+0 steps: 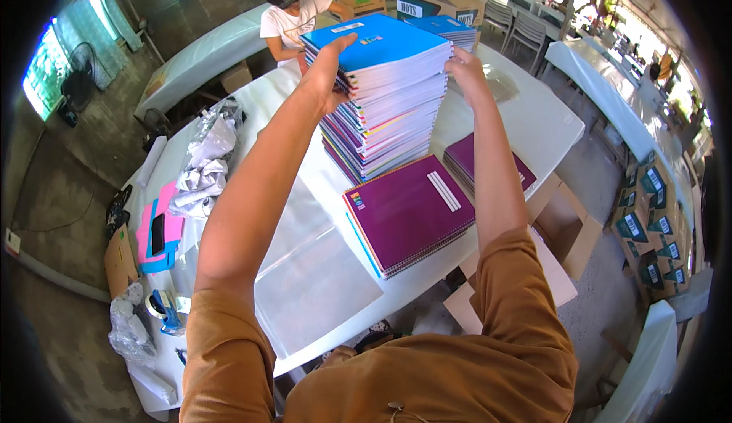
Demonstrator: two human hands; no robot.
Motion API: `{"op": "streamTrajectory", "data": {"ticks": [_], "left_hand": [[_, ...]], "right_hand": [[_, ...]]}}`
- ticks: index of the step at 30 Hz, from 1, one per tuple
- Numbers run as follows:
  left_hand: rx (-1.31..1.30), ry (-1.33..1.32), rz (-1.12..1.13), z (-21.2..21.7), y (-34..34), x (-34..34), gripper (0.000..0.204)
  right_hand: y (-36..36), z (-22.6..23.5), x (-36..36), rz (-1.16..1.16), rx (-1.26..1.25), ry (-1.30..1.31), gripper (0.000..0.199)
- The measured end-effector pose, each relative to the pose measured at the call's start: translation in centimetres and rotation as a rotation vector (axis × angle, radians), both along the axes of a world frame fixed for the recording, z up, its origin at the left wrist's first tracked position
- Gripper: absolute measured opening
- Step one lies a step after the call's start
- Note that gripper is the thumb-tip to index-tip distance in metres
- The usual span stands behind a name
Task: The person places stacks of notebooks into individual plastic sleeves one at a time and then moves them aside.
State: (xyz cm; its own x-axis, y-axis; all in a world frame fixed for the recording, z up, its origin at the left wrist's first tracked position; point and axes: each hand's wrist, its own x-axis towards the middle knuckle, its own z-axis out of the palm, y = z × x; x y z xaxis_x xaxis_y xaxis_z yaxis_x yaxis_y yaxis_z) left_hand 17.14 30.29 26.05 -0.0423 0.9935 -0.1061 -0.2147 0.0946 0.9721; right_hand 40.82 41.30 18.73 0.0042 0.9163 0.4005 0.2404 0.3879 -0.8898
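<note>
A tall stack of spiral-bound notebooks (393, 110) stands on the white-covered table, a blue-covered notebook (381, 41) on top and purple covers showing lower down. My left hand (328, 78) grips its upper left side, thumb over the blue cover and fingers against the bound edge. At the upper right corner, my right hand (467, 74) is closed on the page edges; some of its fingers are hidden. Nearer to me lies a low pile of purple notebooks (404, 213) with white label lines. Another purple pile (465, 160) sits partly behind my right forearm, and more blue notebooks (450, 30) are behind the stack.
Crumpled clear plastic (210, 152), a phone (158, 232) on pink and blue sheets, and a tape dispenser (166, 310) lie at left. An open carton (564, 228) stands below the right table edge. Across the table is another person (293, 22). Stacked cartons (652, 225) stand far right.
</note>
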Motion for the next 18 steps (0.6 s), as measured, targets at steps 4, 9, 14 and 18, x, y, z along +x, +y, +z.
{"op": "streamTrajectory", "data": {"ticks": [4, 9, 14, 18], "left_hand": [[-0.044, 0.127, 0.013, -1.0, -1.7, -1.6, 0.059], [-0.198, 0.212, -0.122, -2.8, -3.5, -5.1, 0.059], [-0.053, 0.062, -0.239, -6.5, -4.8, -7.4, 0.057], [0.071, 0.189, -0.264, -12.0, -14.8, -11.4, 0.077]], "right_hand": [[-5.9, -0.6, 0.6, 0.071, 0.039, 0.288, 0.037], [-10.8, -2.1, 1.8, 0.123, -0.483, 0.862, 0.066], [-12.1, -1.2, -3.3, 0.349, -0.436, 0.655, 0.06], [-19.4, -5.0, -5.6, 0.494, -0.356, 0.591, 0.064]]}}
